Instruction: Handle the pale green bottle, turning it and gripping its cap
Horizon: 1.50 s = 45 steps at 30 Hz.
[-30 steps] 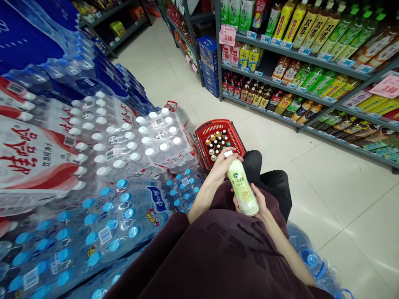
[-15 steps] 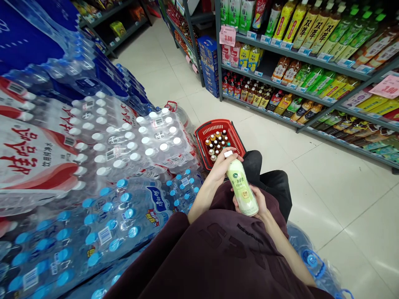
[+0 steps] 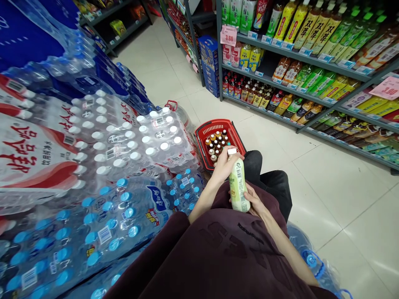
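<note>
Bottle (image 3: pixel 238 185) sits tilted between both hands' fingers: those of the left hand (image 3: pixel 225 166) curl round it just below the cap (image 3: pixel 232 152), those of the right hand (image 3: pixel 257 202) clasp its lower end, presumably sharing the weight and leaving the label (image 3: pixel 235 187) readable. Beyond the left fingers stands the basket (image 3: pixel 214 123), its small bottles (image 3: pixel 219 147) upright (likely to fit snugly); packs (image 3: pixel 132 145) lie to those fingers' left, shelves (image 3: pixel 321 62) farther off
</note>
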Available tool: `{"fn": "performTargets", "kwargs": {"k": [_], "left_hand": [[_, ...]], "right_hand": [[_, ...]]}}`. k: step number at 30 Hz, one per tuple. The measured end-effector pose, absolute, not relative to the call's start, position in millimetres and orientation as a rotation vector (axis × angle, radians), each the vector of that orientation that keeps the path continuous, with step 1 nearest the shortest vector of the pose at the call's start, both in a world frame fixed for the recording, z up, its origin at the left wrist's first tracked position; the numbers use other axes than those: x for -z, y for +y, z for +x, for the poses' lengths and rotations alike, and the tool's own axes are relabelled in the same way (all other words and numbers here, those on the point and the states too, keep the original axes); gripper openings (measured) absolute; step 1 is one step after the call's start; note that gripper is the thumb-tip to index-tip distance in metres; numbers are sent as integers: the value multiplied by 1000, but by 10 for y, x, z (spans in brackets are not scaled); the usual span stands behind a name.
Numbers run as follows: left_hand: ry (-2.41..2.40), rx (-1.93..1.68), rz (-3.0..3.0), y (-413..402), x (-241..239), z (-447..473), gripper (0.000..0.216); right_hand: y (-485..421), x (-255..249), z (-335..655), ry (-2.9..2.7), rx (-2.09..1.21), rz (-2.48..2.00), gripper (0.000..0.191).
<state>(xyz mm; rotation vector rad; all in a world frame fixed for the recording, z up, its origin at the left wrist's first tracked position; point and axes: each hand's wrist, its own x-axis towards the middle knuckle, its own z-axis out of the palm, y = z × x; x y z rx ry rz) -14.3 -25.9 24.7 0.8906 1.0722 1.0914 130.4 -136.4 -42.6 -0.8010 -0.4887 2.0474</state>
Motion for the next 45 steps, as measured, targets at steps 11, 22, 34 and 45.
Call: {"fn": "performTargets", "kwargs": {"k": [11, 22, 34, 45], "left_hand": [[1018, -1033, 848, -262, -234, -158, 32], [1033, -1043, 846, -262, -207, -149, 34], [1061, -1047, 877, -267, -190, -153, 33], [809, -1049, 528, -250, -390, -167, 49]], "right_hand": [[-1399, 385, 1346, -433, -1967, -985, 52], [-1385, 433, 1348, -407, -1946, -983, 55], [-1367, 363, 1342, -331, -1955, -984, 55], [-1358, 445, 1374, -369, -2148, -758, 58]]}}
